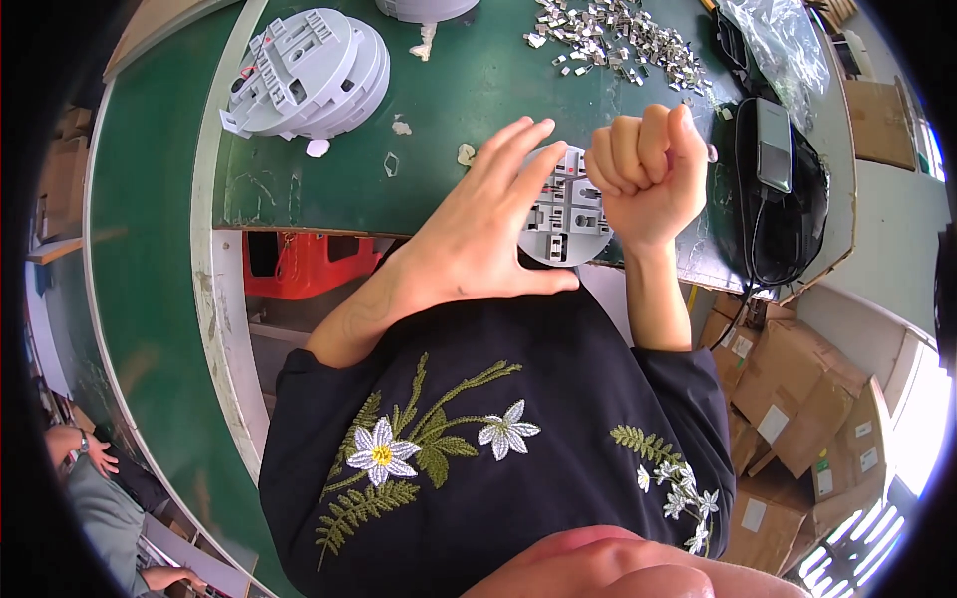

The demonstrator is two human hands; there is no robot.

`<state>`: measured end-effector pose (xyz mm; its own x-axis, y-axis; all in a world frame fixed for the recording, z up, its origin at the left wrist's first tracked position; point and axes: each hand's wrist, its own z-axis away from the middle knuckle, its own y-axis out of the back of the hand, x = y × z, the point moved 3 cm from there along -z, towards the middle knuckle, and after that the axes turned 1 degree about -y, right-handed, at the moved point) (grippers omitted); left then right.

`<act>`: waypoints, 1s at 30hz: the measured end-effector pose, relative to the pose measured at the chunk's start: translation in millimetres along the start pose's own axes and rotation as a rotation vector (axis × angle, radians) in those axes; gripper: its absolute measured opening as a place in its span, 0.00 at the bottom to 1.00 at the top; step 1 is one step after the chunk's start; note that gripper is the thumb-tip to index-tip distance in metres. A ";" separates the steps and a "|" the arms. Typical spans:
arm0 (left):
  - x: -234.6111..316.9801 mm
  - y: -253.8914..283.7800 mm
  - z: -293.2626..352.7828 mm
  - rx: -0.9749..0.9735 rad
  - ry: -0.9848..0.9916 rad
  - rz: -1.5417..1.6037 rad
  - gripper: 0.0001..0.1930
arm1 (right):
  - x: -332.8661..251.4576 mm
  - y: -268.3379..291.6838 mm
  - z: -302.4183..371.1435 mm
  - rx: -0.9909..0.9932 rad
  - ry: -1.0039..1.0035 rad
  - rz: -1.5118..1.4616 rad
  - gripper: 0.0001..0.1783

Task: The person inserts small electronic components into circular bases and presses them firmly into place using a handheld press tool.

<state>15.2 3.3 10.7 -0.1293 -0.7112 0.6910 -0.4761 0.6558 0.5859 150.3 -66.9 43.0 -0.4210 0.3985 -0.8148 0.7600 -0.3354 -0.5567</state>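
A round light-grey plastic housing [570, 221] lies at the table's near edge, with slots and small metal clips in its upper face. My left hand [478, 214] curves around its left side, the index finger at the far rim and the thumb at the near one. The other left fingers stretch out beyond it, and this hand hides part of the housing. Just right of it I hold my right hand [650, 171] closed in a fist, fingers curled toward me. Whatever lies inside that fist is hidden.
Loose metal clips [623, 45] are heaped at the far side. A stack of grey housings [309, 75] stands far left. On the right, a grey power bank [774, 146] with a cable lies on a black bag [812, 214]. Cardboard boxes [788, 389] stand lower right; another person's hand [100, 456] shows lower left.
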 end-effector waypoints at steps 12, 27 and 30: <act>-5.8 -12.7 5.5 -0.099 0.040 -0.044 0.54 | 15.8 -7.3 2.9 -0.018 -0.032 0.117 0.28; -6.4 71.8 46.1 -0.058 0.223 0.441 0.52 | -35.5 19.5 24.0 -0.046 0.346 -0.115 0.24; -20.8 70.4 69.5 0.244 0.401 1.389 0.51 | -27.3 25.4 24.9 0.004 0.280 -0.133 0.24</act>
<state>-76.1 46.7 8.1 -0.3709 0.5855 0.7209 -0.3106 0.6533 -0.6904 168.8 -107.6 47.2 -0.3632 0.6586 -0.6590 0.7052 -0.2679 -0.6564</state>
